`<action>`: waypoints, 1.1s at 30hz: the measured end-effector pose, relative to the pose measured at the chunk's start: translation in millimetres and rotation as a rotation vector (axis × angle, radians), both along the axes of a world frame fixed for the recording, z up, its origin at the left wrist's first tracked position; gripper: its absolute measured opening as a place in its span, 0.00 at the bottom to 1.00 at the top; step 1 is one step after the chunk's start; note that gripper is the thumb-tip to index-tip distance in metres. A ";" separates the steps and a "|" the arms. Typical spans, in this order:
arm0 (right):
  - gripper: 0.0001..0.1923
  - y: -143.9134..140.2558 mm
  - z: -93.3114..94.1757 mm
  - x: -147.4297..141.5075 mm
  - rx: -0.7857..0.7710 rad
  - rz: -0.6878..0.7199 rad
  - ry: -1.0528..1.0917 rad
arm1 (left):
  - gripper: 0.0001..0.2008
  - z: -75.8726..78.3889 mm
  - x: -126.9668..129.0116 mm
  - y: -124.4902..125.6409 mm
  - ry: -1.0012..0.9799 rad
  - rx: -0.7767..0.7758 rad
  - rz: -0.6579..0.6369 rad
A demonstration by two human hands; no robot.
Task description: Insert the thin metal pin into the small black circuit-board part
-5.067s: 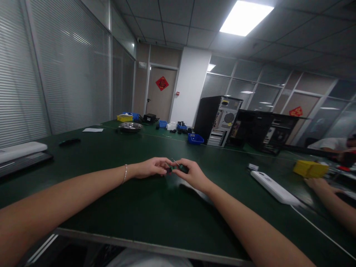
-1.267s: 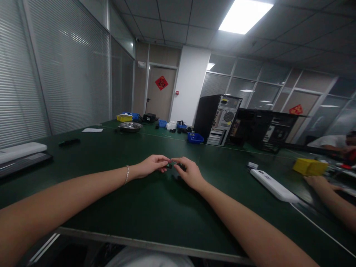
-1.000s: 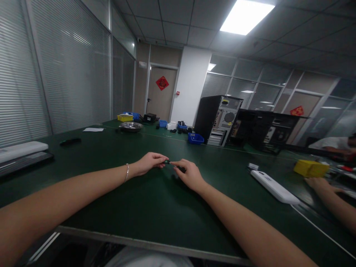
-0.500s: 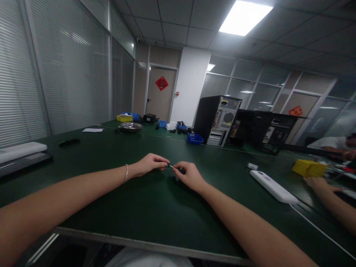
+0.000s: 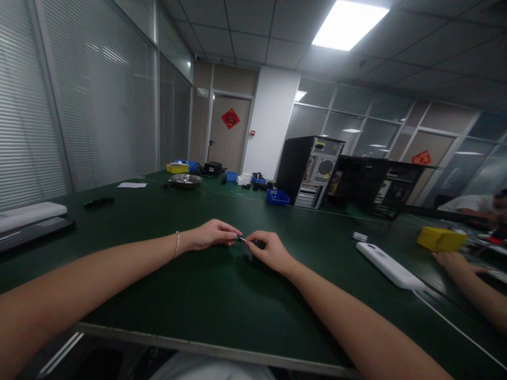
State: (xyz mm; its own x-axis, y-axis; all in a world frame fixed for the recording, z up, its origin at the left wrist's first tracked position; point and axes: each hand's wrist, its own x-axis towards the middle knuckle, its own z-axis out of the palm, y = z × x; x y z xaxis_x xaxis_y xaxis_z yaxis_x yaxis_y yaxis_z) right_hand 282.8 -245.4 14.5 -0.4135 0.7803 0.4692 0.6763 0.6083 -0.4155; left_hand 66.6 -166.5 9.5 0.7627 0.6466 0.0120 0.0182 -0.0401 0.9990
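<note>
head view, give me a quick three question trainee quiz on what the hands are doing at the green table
1. True or false: the left hand and right hand meet over the dark green table.
2. What sits between their fingertips? A) yellow plastic bin B) small dark part with a thin silvery pin C) white power strip
3. Which wrist wears the thin silver bracelet?

Key: 1 true. 2 B; the yellow plastic bin and long white power strip lie far to the right, near another person's hand. 3 the left.

small dark part [image 5: 258, 243] (perhaps metal-tipped), mostly hidden
</note>
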 end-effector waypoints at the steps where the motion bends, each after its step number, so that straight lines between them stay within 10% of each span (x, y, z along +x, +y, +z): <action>1: 0.10 -0.3 0.8 -0.4 -0.002 0.003 0.002 | 0.16 0.8 -0.1 -0.8 -0.003 -0.009 -0.005; 33: 0.15 3.7 -3.0 -0.9 -0.208 0.111 0.200 | 0.13 4.1 3.6 -4.5 -0.183 -0.139 -0.077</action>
